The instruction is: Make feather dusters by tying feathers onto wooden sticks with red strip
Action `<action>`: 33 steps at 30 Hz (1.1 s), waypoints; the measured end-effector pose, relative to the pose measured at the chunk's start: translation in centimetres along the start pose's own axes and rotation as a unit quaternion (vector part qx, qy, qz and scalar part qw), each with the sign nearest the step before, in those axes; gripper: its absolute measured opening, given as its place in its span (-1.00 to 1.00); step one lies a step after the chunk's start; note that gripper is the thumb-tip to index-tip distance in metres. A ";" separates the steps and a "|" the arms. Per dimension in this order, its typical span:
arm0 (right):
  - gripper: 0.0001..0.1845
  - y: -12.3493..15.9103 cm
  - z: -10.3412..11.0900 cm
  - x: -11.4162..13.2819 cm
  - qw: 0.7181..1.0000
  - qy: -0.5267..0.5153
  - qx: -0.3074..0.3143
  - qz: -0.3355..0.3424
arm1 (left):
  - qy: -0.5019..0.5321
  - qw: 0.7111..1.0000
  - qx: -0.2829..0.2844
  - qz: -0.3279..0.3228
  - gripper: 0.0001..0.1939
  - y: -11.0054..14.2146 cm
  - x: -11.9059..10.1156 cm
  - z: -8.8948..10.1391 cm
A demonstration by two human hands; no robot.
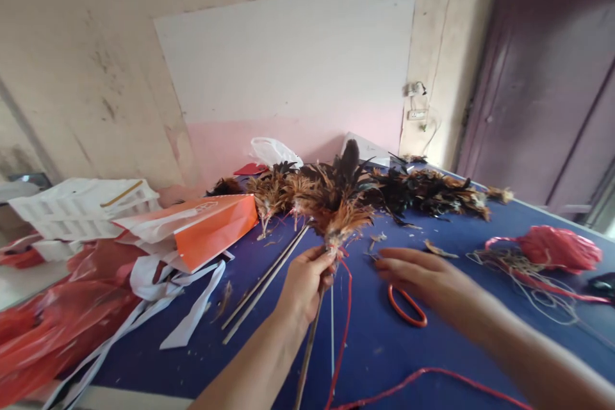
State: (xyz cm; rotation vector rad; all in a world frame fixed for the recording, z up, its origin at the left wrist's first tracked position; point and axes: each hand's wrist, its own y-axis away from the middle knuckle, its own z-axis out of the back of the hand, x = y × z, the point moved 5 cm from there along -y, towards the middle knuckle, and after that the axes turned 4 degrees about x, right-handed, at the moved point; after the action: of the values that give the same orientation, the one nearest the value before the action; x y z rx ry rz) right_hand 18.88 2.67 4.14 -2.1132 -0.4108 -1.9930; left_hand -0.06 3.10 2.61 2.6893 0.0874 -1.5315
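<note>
My left hand (307, 282) is closed round the neck of a feather duster (339, 198), where brown and black feathers meet a thin stick (311, 346). Red plastic twine (348, 307) hangs from the binding and runs across the table to the lower right. My right hand (418, 275) is stretched out flat over the table, its fingers extended and slightly blurred. Below it shows an orange-red handle loop (408, 307), apparently of scissors; the rest is hidden by the hand.
More feather bundles (432, 192) line the back of the blue table (375, 365). Two loose sticks (264, 288) lie left of my left hand. An orange paper bag (216, 230), a white basket (81, 205) and red plastic (62, 327) stand left. Pink twine (557, 248) sits right.
</note>
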 end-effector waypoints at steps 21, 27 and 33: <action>-0.64 -2.1 -6.9 -1.2 0.918 0.264 0.010 0.295 | -0.336 0.934 -0.046 -0.112 -0.83 0.7 0.4 1.2; -0.63 -2.9 -5.9 -1.4 0.954 0.205 0.003 0.216 | -0.446 0.860 -0.073 -0.235 -0.77 2.6 -1.8 -0.3; -0.61 -3.1 -6.3 -2.1 0.965 0.152 0.027 0.212 | -0.279 0.947 -0.052 -0.148 -0.70 2.4 -0.6 0.4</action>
State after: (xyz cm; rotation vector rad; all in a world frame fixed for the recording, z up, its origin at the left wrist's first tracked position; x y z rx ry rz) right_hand 11.80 3.38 2.38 -1.6464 0.0409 -1.9670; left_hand -0.49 0.63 2.94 2.1332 0.5486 -2.2373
